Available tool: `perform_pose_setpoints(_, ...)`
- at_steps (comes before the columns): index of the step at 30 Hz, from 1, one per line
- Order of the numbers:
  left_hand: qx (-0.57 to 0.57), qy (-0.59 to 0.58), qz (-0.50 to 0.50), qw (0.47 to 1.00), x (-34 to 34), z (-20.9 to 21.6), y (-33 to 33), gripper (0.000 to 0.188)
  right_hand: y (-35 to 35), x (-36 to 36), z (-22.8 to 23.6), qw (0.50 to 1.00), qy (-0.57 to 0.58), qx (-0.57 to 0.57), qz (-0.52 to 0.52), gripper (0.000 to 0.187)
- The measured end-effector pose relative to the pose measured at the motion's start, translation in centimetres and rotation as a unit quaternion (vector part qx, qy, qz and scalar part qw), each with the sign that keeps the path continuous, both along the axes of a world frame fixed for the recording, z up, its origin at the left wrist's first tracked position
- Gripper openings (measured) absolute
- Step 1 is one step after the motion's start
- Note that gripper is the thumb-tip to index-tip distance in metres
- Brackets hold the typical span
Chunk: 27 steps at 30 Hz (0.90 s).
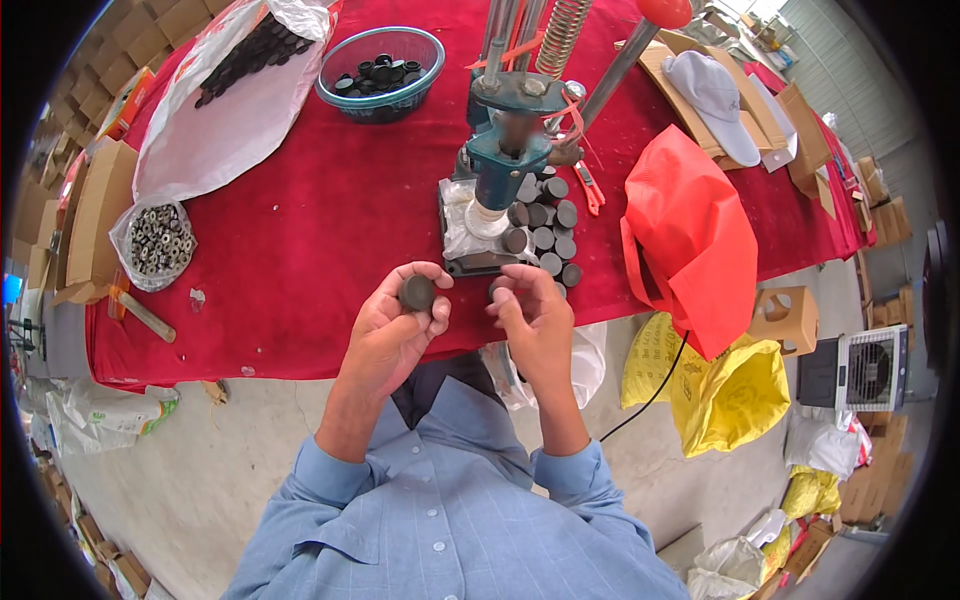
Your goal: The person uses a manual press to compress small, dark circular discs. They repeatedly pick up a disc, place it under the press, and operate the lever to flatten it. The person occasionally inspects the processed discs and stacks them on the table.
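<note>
Between the thumb and fingers of my left hand [395, 320] is a dark round cap [417, 293], its flat face turned up. My right hand [535, 320] is at the table's front edge with its fingers curled and the thumb close to them. A small dark bit shows at those fingertips, mostly hidden, so I cannot make out what it is. Just beyond both hands stands a green hand press [505, 165] on a dark base wrapped in clear plastic. Several dark round caps [543, 238] lie grouped along the right side of the base.
A blue-green bowl [430, 57] holds black caps; a white sack [215, 150] has black pieces on it. At the left are a bag of metal rings [157, 243] and a hammer [145, 315]. Right lie a red cloth bag [690, 240], a cutter [590, 190] and a grey cap [708, 95].
</note>
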<state>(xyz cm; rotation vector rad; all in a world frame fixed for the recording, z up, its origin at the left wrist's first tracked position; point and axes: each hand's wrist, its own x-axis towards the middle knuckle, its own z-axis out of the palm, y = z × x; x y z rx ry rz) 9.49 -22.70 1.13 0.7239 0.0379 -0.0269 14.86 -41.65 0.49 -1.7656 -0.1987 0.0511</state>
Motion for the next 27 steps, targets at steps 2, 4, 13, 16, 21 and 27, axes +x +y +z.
perform_pose_setpoints(2,0.068,0.014,0.010,0.998,0.0,-0.4,0.0,0.053,1.6,-1.4,1.6,0.976,0.091,0.190,0.052,0.031)
perform_pose_setpoints(4,0.224,0.030,0.026,0.974,0.1,-0.8,-0.4,0.055,3.4,-1.9,1.5,0.986,0.016,0.136,0.091,0.036)
perform_pose_setpoints(13,0.559,-0.110,0.056,0.820,0.1,-1.0,-1.2,0.060,2.6,0.0,-1.5,0.988,0.072,0.118,0.068,0.021)
perform_pose_setpoints(16,0.572,-0.103,0.061,0.812,1.4,-1.8,-1.0,0.055,2.1,0.5,-1.3,0.987,0.069,0.131,0.068,0.020)
perform_pose_setpoints(21,0.570,-0.104,0.187,0.793,6.6,-2.6,-1.1,0.057,-0.6,4.4,1.9,0.988,-0.060,0.144,-0.010,0.013)
perform_pose_setpoints(27,0.553,-0.091,0.232,0.795,11.1,-4.9,-2.6,0.067,-3.0,12.0,12.6,0.948,-0.255,0.156,-0.108,0.035)
